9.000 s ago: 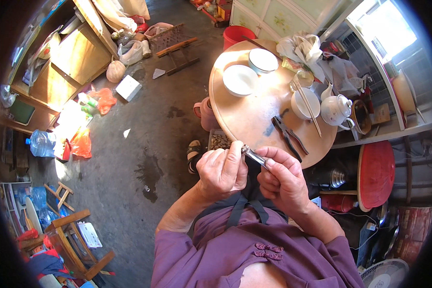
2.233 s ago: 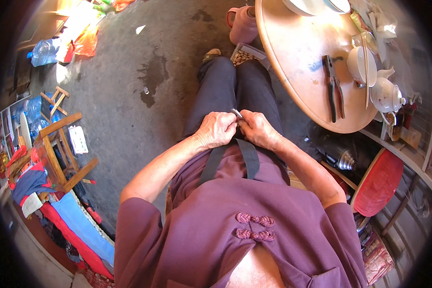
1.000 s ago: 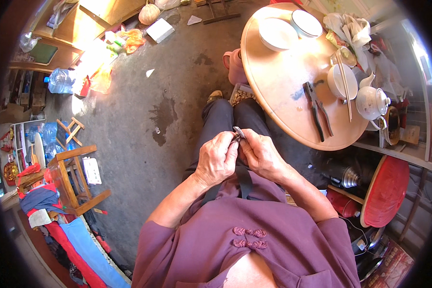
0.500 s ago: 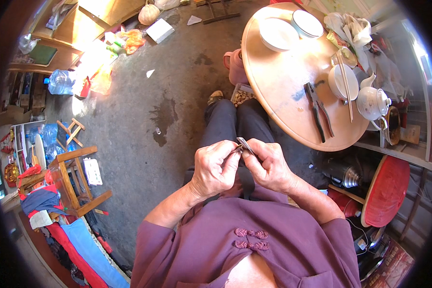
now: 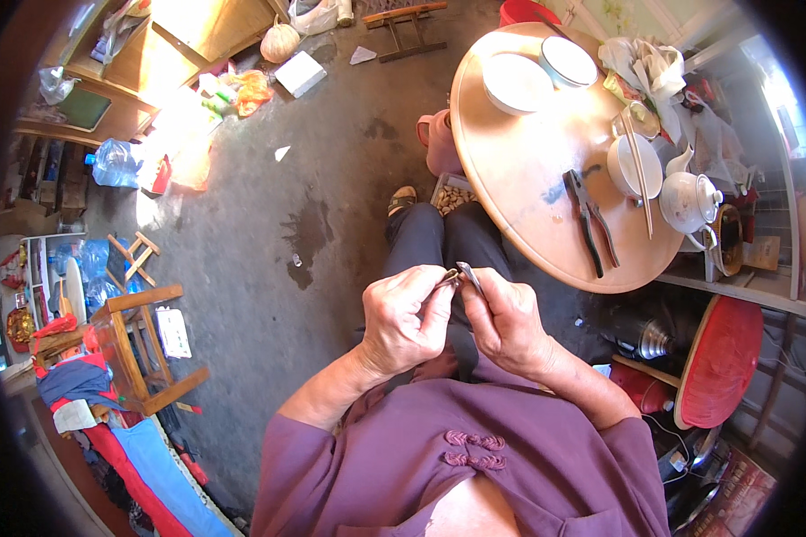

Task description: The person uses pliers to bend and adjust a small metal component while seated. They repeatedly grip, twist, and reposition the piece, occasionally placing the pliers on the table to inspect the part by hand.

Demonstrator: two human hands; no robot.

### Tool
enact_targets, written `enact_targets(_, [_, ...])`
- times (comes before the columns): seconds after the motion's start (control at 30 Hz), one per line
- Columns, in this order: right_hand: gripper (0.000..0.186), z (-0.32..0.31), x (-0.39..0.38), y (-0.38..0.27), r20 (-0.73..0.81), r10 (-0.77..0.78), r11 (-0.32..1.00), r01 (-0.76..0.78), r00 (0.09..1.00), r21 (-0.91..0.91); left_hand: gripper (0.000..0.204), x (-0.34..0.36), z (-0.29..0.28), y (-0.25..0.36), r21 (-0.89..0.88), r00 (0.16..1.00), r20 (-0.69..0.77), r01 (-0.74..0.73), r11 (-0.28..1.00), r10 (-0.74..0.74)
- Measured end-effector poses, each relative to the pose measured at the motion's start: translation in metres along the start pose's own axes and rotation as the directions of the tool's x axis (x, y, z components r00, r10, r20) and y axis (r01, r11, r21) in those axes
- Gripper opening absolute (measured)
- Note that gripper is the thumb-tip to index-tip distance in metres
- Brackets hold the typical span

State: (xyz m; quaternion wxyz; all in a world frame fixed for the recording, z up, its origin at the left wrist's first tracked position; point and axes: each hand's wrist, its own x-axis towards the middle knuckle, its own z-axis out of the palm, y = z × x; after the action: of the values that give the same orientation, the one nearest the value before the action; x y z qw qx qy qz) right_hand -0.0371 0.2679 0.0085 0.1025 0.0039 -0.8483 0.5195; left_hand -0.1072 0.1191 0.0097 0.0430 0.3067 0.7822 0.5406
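Observation:
Above my lap, my left hand pinches a small brownish, curled piece between thumb and fingers. Close against it, my right hand is closed on a narrow silvery metal piece, its kind too small to make out. The tips of the two pieces meet or nearly meet; my fingers cover most of both. Pliers with dark handles lie on the round wooden table to the right, apart from my hands.
On the table stand white bowls, a bowl with chopsticks and a teapot. A box of nuts sits on the floor by my knees. Wooden stools and a clothes-covered bench are at left; a red round stool is at right.
The right hand has drawn slightly away and lower, turning the silvery piece more upright. The left hand stays pinched on the brownish piece. The view has shifted a little.

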Motion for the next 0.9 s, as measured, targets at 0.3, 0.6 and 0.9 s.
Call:
enact_targets(0.3, [0.012,0.013,-0.013,0.002,-0.157,-0.171,0.923,0.102,0.973,-0.372,0.006,0.005,0.000,-0.003,0.247,0.989,-0.062,-0.114,0.962,0.133])
enact_targets(0.6, [0.024,0.020,-0.009,0.009,-0.129,-0.332,0.758,0.183,0.934,-0.626,0.006,0.005,0.003,0.001,0.313,0.980,-0.076,-0.150,0.938,0.183])
enact_targets(0.9, [0.048,0.019,-0.011,0.010,0.035,-0.257,0.605,0.189,0.966,-0.774,0.008,0.005,0.003,0.000,0.364,0.979,-0.078,-0.148,0.920,0.188])
